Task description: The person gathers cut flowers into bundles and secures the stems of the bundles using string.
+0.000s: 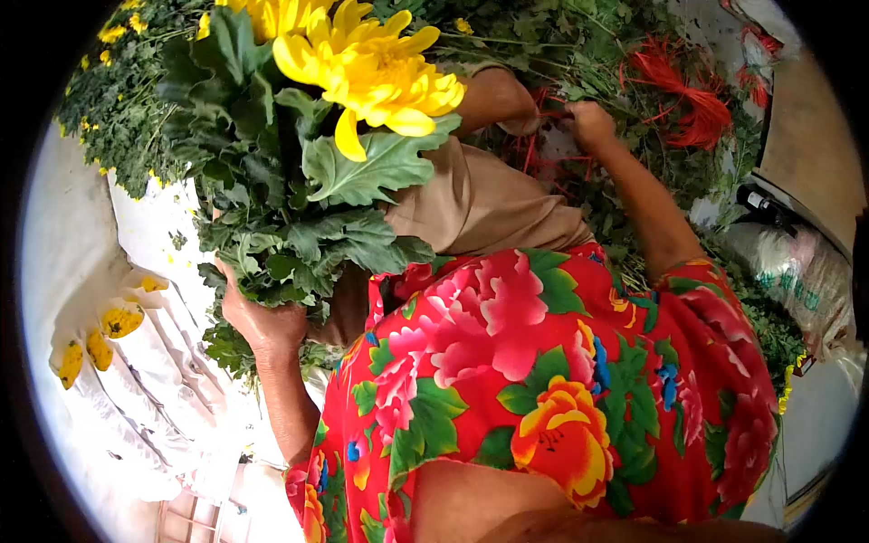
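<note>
Plainly, in the head view, the left hand [262,317] is closed around the lower part of a bunch of yellow chrysanthemums [290,172], left of centre, its flowers running up to the top edge of the frame. The leaves overlap the tan trousers [489,199]. The right hand [593,127], upper right of centre, has its fingers curled in beside red strands [536,161]; whether it grips them, one cannot tell. A bare knee [498,98] lies just left of it, leaving little room that side, and cut greenery [543,45] crowds above. A bundle of red ties [692,100] lies to its right, apart. Lower left, pale floor shows between the left forearm and white-wrapped bundles [136,380]. The red floral garment [561,380] fills the lower centre.
</note>
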Tool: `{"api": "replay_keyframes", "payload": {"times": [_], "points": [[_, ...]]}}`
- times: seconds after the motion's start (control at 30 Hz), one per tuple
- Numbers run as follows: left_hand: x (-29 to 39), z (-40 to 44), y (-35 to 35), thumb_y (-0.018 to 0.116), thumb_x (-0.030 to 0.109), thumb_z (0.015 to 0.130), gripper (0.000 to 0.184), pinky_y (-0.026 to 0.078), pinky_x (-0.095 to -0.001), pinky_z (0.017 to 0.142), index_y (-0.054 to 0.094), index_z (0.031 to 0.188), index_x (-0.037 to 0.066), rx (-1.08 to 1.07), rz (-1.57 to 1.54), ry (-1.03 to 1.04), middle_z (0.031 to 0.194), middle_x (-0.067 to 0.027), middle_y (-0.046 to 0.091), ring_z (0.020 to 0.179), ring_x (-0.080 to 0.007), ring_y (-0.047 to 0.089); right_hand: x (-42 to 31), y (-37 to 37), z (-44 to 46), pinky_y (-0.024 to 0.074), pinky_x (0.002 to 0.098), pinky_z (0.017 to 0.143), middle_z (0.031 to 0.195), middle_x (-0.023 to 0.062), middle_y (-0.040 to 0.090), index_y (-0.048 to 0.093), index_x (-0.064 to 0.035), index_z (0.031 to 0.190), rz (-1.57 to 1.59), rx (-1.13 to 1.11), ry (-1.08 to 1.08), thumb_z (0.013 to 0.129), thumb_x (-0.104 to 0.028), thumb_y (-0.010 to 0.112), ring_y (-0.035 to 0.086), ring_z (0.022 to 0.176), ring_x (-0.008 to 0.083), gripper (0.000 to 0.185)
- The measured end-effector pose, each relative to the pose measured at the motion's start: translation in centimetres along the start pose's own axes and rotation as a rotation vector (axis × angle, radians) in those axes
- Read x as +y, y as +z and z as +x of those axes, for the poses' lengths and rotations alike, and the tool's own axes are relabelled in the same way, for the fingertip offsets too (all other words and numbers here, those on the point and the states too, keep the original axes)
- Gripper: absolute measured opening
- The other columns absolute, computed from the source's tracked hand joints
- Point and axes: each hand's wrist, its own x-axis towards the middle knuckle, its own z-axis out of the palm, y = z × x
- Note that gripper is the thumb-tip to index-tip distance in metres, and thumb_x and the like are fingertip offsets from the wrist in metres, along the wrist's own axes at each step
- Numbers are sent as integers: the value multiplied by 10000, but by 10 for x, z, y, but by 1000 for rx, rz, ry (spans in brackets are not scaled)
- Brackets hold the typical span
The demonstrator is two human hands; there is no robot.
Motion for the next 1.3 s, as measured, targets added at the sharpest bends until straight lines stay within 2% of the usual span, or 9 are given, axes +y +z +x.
{"api": "replay_keyframes", "payload": {"times": [0.37, 0.5, 0.6, 0.8, 1.03, 1.17, 1.23, 1.27, 1.3], "points": [[2, 12, -1, 774, 151, 679, 629, 533, -377, 783, 534, 1254, 64, -79, -44, -58, 997, -161, 694, 898, -350, 688, 34, -4, 10, 510, 430, 820, 1122, 205, 663, 634, -27, 1183, 487, -29, -29, 800, -209, 707, 662, 984, 320, 430], [1, 10, 0, 782, 142, 669, 686, 530, -370, 812, 512, 1294, 56, -78, -31, -69, 1139, -177, 662, 966, -353, 680, 54, 77, 36, 520, 424, 775, 1035, 183, 683, 641, 4, 1150, 574, -33, 474, 818, -173, 708, 661, 953, 293, 382], [-1, 12, 3, 779, 134, 668, 675, 530, -375, 814, 522, 1287, 57, -48, -26, -27, 1179, -178, 647, 982, -360, 674, 29, -2, 5, 528, 403, 719, 965, 119, 690, 662, 4, 1079, 144, 56, 117, 841, -154, 693, 658, 914, 235, 288], [-2, 17, 2, 755, 133, 686, 556, 532, -390, 773, 573, 1205, 54, -64, -119, 12, 978, -170, 702, 882, -364, 686, 38, -92, -4, 433, 288, 510, 772, -8, 605, 637, -96, 1063, 1279, 21, 433, 887, -179, 692, 534, 563, 139, 202], [-20, 20, -25, 792, -62, 623, 741, 464, -372, 958, 443, 1273, 5, -315, -384, -319, 1211, -124, 587, 1101, -248, 573, -1, -186, 10, 349, 315, 498, 759, 10, 588, 630, -60, 997, 1414, 451, 350, 911, -195, 678, 415, 543, 102, 167], [-34, 11, -65, 745, -43, 654, 550, 480, -345, 922, 578, 1174, 22, -245, -602, -169, 1114, -91, 658, 1032, -224, 615, -122, -228, 28, 343, 253, 430, 708, 13, 583, 666, -24, 1027, 1434, 715, 116, 863, -174, 694, 456, 540, 61, 224], [-75, 5, -82, 705, -2, 663, 441, 493, -365, 926, 689, 1091, 107, -350, -132, 356, 1114, -66, 687, 1078, -262, 626, -249, -219, 15, 467, 288, 573, 695, 10, 634, 665, 7, 1038, 1729, 100, -584, 848, -186, 668, 566, 620, 136, 271], [-105, 2, -85, 687, 29, 648, 408, 507, -378, 913, 743, 1031, 159, -279, 158, 731, 1110, -48, 697, 1099, -280, 626, -297, -226, -1, 501, 300, 735, 787, 40, 677, 657, 30, 1037, 1080, 254, -850, 817, -154, 685, 629, 744, 187, 288], [-99, 10, -72, 691, 74, 614, 470, 502, -395, 923, 740, 1062, 208, -280, 111, 751, 1123, -29, 696, 1124, -268, 621, -319, -223, -27, 477, 315, 877, 963, 117, 672, 607, 40, 1114, 1435, -328, -861, 784, -126, 716, 634, 924, 211, 385]]}}
